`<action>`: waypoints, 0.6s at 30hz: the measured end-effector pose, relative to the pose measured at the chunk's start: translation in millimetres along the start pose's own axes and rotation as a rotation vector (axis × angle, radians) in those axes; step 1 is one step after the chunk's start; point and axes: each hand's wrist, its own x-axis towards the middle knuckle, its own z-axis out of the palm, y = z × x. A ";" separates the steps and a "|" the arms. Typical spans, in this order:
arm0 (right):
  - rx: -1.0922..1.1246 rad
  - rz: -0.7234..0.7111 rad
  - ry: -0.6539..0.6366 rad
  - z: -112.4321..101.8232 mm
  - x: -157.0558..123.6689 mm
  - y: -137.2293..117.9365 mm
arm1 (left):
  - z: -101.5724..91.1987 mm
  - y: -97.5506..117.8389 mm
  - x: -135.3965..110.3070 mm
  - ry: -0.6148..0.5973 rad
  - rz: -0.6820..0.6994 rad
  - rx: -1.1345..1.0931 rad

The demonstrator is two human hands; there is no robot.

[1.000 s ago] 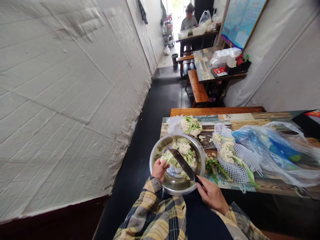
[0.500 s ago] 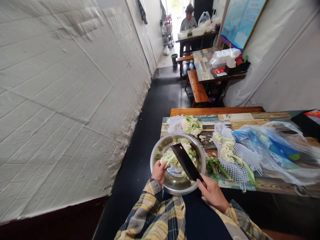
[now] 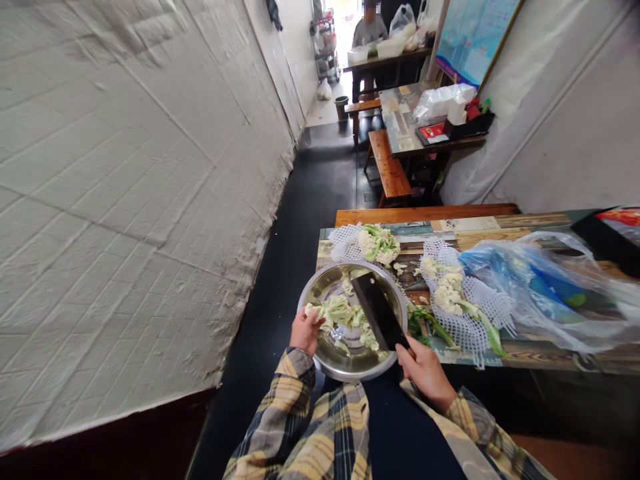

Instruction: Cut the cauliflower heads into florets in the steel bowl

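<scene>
My left hand grips a piece of cauliflower over the left side of a steel basin. In my right hand is a cleaver, its dark blade slanting up and left across the basin's right side. Cut cauliflower florets lie in the basin below. Behind the basin, a cauliflower head rests by a white foam net. More cauliflower with a long stalk lies on another foam net to the right. The cleaver's handle is mostly hidden by my fingers.
The wood-patterned table holds green leaves and a clear plastic bag with something blue inside. Benches and a second table stand farther off. A person is at the far table. A white wall runs along the left.
My left hand has drawn the cauliflower piece left, away from the blade. The cleaver stays over the basin's right side. The whole view has shifted slightly.
</scene>
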 end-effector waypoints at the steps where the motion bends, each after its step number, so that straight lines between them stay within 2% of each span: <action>1: 0.054 0.028 0.046 -3.3 0.4 0.9 | -2.0 1.9 0.7 -0.004 -0.034 -0.034; 4: 0.166 0.057 0.194 -13.7 0.5 3.0 | -0.5 3.0 0.8 -0.036 -0.141 -0.043; 6: 0.236 0.085 0.299 -20.5 0.0 3.0 | 9.9 -0.9 0.3 -0.082 -0.169 0.017; 9: 0.333 0.146 0.455 -31.4 -1.7 2.7 | 40.9 -11.5 0.4 -0.201 -0.193 0.156; 14: 0.416 0.205 0.618 -53.3 -12.0 17.5 | 108.9 -27.6 4.6 -0.391 -0.164 0.333; 16: 0.422 0.228 0.673 -60.7 -19.6 28.9 | 126.9 -31.4 9.8 -0.437 -0.144 0.377; 18: 0.465 0.254 0.719 -65.7 -27.3 39.7 | 133.8 -34.0 19.1 -0.442 -0.112 0.468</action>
